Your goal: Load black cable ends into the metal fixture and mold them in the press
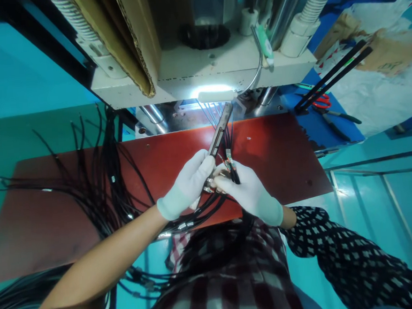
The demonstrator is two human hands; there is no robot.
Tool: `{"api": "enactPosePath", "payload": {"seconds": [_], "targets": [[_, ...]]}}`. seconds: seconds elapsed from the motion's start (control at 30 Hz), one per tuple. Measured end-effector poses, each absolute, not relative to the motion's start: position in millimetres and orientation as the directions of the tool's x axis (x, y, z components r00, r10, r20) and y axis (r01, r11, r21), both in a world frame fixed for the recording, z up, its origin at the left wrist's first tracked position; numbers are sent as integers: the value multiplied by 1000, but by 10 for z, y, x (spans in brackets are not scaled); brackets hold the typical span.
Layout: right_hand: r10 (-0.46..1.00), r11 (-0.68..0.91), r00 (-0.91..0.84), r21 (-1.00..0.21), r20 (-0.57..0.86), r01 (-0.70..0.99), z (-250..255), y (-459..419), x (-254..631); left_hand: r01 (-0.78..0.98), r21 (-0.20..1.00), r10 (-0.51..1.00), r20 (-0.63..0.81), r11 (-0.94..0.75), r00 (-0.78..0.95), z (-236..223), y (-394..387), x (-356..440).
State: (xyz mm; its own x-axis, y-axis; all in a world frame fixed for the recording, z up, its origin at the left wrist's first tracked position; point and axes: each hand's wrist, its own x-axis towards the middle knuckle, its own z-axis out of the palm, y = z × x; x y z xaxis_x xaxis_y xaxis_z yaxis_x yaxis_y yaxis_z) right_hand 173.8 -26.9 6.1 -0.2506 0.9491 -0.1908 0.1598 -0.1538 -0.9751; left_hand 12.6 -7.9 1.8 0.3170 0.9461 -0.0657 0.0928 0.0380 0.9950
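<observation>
In a white glove, my left hand [197, 174] is closed around the lower end of a narrow slotted metal bar [221, 125], which slants up and to the right. Close beside it, my gloved right hand [245, 187] has its thumb and fingers closed on black cables [234, 175]. Small metal connectors [228, 155] with bits of coloured wire show at the ends of these cables. Other small metal ends [208, 188] lie between both hands, partly hidden by the fingers. Thin dark wires run behind the bar toward the machine.
A reddish-brown board [273, 154] lies under my hands. Bundled black cables [114, 179] spread over its left side. Ahead stands a white press [186, 76] with a lit lamp [218, 95] and cardboard [142, 46]. Pliers [334, 122] and red-handled scissors [322, 101] rest on a blue surface at right.
</observation>
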Motion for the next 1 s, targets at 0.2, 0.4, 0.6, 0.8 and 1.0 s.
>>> {"api": "enactPosePath", "payload": {"seconds": [0.2, 0.4, 0.6, 0.8, 1.0], "targets": [[955, -62, -269, -970, -127, 236, 84, -306, 1875, 21, 996, 900, -92, 92, 425, 52, -50, 76], [967, -181, -142, -963, -211, 198, 71, -339, 1902, -5, 990, 867, -123, 143, 482, -4, -46, 51], [966, -199, -121, -954, -230, 225, 77, -368, 1909, -38, 985, 864, -130, 169, 487, -4, -57, 53], [972, -116, -160, -947, -170, 300, 112, -290, 1893, -40, 991, 866, -88, 124, 493, -36, -39, 42], [962, -80, -237, -972, -133, 220, 81, -213, 1794, -9, 999, 880, -31, 40, 474, 0, -32, 68]]}}
